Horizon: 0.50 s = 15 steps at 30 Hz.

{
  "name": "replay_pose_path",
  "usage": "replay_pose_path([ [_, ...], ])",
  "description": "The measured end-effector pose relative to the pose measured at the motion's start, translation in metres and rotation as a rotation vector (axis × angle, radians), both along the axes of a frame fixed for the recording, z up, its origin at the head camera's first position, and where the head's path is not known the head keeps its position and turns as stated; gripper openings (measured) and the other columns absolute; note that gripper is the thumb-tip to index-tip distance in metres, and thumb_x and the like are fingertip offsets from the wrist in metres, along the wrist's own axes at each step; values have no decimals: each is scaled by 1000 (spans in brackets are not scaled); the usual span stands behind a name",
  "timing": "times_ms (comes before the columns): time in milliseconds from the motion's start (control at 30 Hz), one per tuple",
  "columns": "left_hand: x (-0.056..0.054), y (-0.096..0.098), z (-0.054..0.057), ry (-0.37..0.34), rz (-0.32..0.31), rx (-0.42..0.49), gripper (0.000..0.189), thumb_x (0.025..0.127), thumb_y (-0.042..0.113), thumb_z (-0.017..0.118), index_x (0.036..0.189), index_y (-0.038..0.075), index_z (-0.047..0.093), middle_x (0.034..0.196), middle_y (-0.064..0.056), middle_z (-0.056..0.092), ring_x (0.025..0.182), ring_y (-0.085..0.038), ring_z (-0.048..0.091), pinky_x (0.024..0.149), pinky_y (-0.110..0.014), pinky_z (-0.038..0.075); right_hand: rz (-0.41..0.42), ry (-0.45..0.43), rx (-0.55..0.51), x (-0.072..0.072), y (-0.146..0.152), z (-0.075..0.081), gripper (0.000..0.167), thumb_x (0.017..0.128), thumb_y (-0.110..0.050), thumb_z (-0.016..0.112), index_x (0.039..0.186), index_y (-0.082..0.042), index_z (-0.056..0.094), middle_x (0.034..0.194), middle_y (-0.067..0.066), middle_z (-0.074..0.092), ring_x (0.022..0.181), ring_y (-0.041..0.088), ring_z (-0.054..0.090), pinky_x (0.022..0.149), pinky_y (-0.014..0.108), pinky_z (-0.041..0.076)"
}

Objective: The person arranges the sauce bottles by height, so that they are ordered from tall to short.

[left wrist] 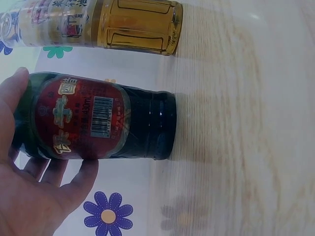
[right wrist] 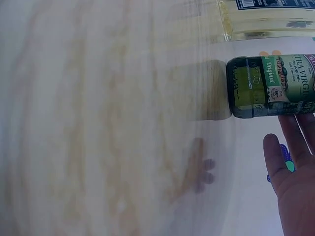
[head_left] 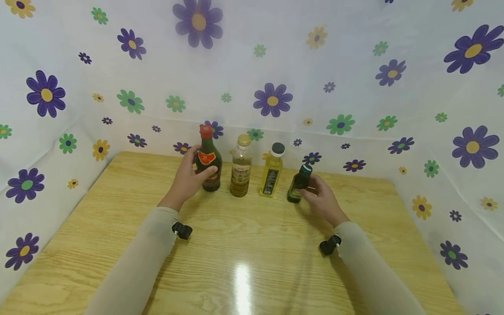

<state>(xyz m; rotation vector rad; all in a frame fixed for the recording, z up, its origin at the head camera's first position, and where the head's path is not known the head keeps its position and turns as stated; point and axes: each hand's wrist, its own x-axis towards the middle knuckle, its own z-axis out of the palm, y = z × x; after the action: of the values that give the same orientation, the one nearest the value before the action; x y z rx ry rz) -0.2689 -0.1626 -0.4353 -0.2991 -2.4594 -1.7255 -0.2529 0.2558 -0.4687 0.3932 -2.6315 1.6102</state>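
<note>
At the left end of a row of bottles, my left hand (head_left: 191, 177) holds a dark vinegar bottle (head_left: 206, 151) with a red cap, thumb on the near side and fingers round the left. Its red label (left wrist: 81, 115) and barcode show in the left wrist view. My right hand (head_left: 323, 199) grips a small dark green olive oil bottle (head_left: 298, 186) at the right end, with some fingers behind it. The olive oil label (right wrist: 290, 78) is visible in the right wrist view. The vinegar bottle's base is at the tabletop; the olive oil bottle leans slightly right in the head view.
Between the hands stand an amber oil bottle (head_left: 240, 175) with a gold cap and a yellow oil bottle (head_left: 271, 173) with a dark cap. All are near the back edge of the wooden table (head_left: 220, 245). A flowered white cloth (head_left: 236, 70) surrounds the back and sides.
</note>
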Motion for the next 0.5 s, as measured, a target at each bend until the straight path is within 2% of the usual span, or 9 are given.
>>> replay_pose_path([
  [267, 0, 0, -1, 1, -4, -1, 81, 97, 32, 75, 161, 17, 29, 152, -14, 44, 139, -34, 45, 113, -62, 42, -2, -40, 1, 2, -1, 2, 49, 102, -6, 63, 147, 1, 46, 143, 25, 56, 133, 42, 54, 117, 56, 39],
  [500, -1, -1, -2, 4, -6, 5, 81, 97, 33, 75, 161, 17, 29, 152, -13, 44, 140, -33, 45, 113, -62, 41, 3, -26, 6, 1, 0, 2, 50, 102, -10, 64, 148, 0, 46, 141, 24, 57, 131, 41, 54, 118, 57, 37],
])
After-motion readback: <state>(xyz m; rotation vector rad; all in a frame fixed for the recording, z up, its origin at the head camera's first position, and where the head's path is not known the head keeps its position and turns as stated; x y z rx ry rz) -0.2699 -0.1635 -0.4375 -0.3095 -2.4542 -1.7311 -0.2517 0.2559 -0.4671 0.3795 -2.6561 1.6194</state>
